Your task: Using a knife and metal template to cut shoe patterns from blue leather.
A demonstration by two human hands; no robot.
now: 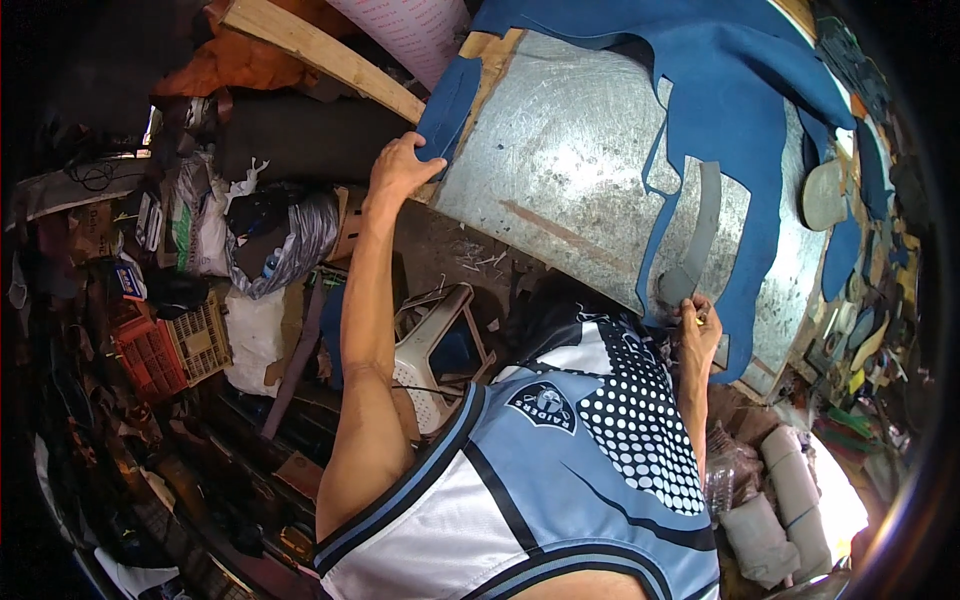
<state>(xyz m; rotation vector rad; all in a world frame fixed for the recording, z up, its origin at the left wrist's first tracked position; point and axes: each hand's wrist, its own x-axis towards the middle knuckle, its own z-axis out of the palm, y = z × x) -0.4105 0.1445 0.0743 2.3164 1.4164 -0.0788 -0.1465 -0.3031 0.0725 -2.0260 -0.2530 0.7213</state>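
Note:
My left hand (398,165) reaches to the left edge of the metal-topped table (550,120). Its thumb and fingers are closed on the near end of a long blue leather-like piece (447,112). At the table's near edge is my right hand (702,325), fingers closed, with a small yellowish thing showing between them that is too small to name. Just beyond those fingers lies a long curved grey strip (705,215) with a wide rounded end, apparently a template. Around it spreads a large blue sheet (745,130) with openings cut out of it.
A wooden beam (325,55) and a pink-white roll (410,35) stand past the table's left side. Below are a white plastic stool (430,350), a red crate (150,350) and a silvery bag (300,235). Scraps (860,340) pile up at right.

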